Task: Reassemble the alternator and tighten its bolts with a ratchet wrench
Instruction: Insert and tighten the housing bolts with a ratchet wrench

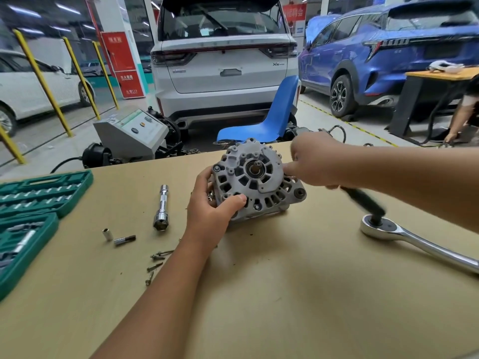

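The grey alternator stands on the tan table, its vented housing and central shaft facing me. My left hand grips its lower left edge, thumb across the front. My right hand is at the alternator's right rim with fingers curled. A blurred black tool handle runs out from under that hand toward the lower right. Its tip is hidden. The chrome ratchet wrench lies on the table at the right, touched by neither hand. Several loose bolts lie near my left forearm.
A green socket case lies open at the table's left edge. A chrome extension socket and two small sockets lie left of the alternator. Beyond the table are a blue chair, a grey machine, parked cars and a crouching person at far right.
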`<state>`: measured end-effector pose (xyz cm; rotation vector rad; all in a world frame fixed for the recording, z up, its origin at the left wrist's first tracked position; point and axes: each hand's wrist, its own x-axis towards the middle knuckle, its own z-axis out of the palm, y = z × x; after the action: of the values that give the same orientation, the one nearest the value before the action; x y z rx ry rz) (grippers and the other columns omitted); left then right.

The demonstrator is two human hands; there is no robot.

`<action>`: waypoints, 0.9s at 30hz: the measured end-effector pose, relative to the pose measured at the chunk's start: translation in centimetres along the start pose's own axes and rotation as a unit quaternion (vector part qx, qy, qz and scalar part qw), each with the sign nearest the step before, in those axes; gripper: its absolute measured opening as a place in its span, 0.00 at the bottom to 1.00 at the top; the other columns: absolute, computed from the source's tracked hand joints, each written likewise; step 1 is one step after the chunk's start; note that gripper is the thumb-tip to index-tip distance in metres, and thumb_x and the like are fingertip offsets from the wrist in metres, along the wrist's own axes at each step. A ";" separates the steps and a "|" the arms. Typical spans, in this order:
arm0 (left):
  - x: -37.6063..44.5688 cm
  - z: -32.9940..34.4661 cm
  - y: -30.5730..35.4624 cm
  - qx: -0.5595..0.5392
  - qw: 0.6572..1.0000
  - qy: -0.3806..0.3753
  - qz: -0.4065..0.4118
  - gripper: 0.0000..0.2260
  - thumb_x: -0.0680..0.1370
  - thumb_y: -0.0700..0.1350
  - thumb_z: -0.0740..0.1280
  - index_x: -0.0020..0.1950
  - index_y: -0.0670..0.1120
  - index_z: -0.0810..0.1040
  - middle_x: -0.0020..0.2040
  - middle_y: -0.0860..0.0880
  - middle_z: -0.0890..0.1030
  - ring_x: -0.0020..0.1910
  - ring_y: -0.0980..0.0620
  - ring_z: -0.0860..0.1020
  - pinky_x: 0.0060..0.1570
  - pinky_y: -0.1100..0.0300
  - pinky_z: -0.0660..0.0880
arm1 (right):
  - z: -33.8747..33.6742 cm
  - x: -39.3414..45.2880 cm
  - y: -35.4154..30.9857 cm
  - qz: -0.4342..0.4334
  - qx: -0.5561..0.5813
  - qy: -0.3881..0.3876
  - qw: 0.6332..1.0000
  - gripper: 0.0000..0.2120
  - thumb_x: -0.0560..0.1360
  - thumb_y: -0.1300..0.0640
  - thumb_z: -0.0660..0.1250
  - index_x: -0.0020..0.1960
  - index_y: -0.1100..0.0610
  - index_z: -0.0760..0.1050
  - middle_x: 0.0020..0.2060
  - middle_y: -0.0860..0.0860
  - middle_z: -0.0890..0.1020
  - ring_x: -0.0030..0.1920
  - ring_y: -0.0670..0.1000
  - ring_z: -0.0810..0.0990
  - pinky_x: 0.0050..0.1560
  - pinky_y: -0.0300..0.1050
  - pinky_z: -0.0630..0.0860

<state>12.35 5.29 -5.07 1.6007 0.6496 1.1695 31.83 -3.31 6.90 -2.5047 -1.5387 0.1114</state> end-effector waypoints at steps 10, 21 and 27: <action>-0.1 0.0 0.1 0.003 1.000 0.002 -0.006 0.32 0.63 0.55 0.76 0.67 0.64 0.74 0.58 0.54 0.83 0.55 0.53 0.84 0.48 0.57 0.84 | 0.1 -0.3 0.2 -0.125 -0.171 0.054 0.976 0.12 0.81 0.48 0.64 0.46 0.56 0.70 0.40 0.55 0.77 0.35 0.56 0.75 0.30 0.45 0.71; 0.2 -0.7 0.2 -0.001 1.000 -0.025 -0.017 0.31 0.67 0.49 0.77 0.68 0.64 0.74 0.54 0.61 0.84 0.53 0.53 0.85 0.45 0.59 0.83 | -4.2 -0.7 1.4 -0.288 -0.274 0.028 0.917 0.08 0.80 0.47 0.67 0.46 0.47 0.70 0.37 0.45 0.76 0.37 0.51 0.78 0.35 0.47 0.75; 0.8 -1.8 0.0 -0.023 0.998 -0.054 -0.028 0.32 0.70 0.44 0.76 0.72 0.60 0.74 0.59 0.53 0.85 0.56 0.51 0.85 0.49 0.57 0.83 | -4.9 -0.7 2.5 -0.205 0.047 0.129 0.969 0.10 0.74 0.52 0.75 0.38 0.49 0.76 0.35 0.46 0.78 0.36 0.46 0.76 0.33 0.41 0.67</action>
<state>11.02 6.72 -4.67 1.5856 0.5894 1.0415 34.53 -5.65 11.18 -1.9844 -1.8445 -0.1898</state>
